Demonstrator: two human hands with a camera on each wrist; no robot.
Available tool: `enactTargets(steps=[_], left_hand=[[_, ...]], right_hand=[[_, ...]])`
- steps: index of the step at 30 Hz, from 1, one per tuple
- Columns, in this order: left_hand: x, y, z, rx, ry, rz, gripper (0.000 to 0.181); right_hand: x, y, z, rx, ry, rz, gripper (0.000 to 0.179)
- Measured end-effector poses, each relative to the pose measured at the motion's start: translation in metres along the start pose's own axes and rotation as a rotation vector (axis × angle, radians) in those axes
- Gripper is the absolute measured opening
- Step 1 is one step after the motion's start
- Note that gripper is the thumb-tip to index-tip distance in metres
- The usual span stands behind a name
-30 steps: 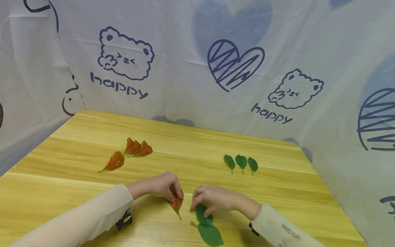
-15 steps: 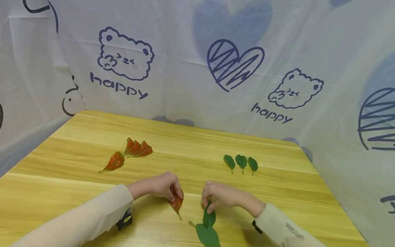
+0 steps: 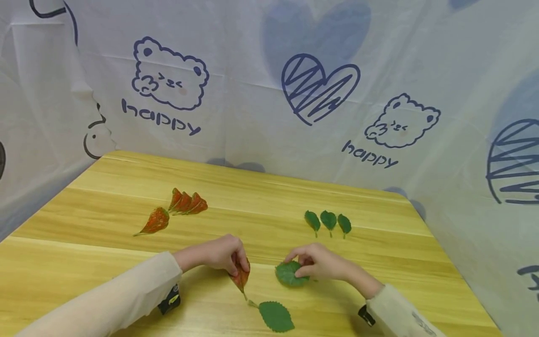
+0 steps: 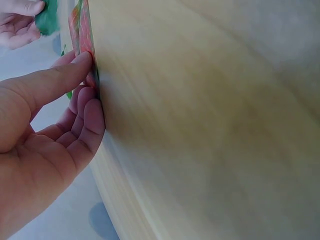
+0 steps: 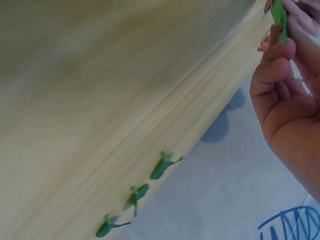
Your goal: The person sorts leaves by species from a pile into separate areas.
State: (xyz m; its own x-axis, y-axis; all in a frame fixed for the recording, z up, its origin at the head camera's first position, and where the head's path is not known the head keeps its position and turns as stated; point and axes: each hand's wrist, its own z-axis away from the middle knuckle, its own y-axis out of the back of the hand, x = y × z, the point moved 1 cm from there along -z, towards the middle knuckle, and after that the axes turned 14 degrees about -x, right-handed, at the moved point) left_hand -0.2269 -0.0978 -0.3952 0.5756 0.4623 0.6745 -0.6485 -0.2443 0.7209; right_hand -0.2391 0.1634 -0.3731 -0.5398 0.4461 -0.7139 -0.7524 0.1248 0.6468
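Between the thumb and fingers of my left hand (image 3: 223, 253) is a red leaf (image 3: 241, 280), its stem pointing toward me at the tabletop. The left wrist view shows this leaf (image 4: 84, 31) edge-on under the thumb. My right hand (image 3: 324, 263) pinches a green leaf (image 3: 288, 274) with a toothed edge, its broad face turned up. In the right wrist view the same green leaf (image 5: 279, 19) juts past the fingertips. Nearer me, another green leaf (image 3: 276, 316) lies flat, its stem beside the tip of the red leaf's stem.
Overlapping red leaves (image 3: 187, 202) lie at the back left of the wooden table (image 3: 244, 206), with a single red leaf (image 3: 154, 222) just in front. Three small green leaves (image 3: 328, 220) form a row at the back right. A printed white cloth (image 3: 252, 117) hangs behind.
My right hand has moved right, taking its green leaf off the other green leaf and turning it. The flat green leaf has shifted slightly left. My left hand keeps its place.
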Motion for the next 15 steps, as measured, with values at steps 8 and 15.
enactTargets(steps=[8, 15], left_hand=[[0.000, 0.000, 0.000, 0.000, 0.004, -0.005, 0.020], [-0.001, 0.000, 0.000, -0.005, -0.005, -0.012, 0.020]], right_hand=[[0.014, 0.002, 0.016, 0.168, -0.091, -0.109, 0.029], [0.024, 0.003, 0.029, 0.328, -0.157, -0.194, 0.036]])
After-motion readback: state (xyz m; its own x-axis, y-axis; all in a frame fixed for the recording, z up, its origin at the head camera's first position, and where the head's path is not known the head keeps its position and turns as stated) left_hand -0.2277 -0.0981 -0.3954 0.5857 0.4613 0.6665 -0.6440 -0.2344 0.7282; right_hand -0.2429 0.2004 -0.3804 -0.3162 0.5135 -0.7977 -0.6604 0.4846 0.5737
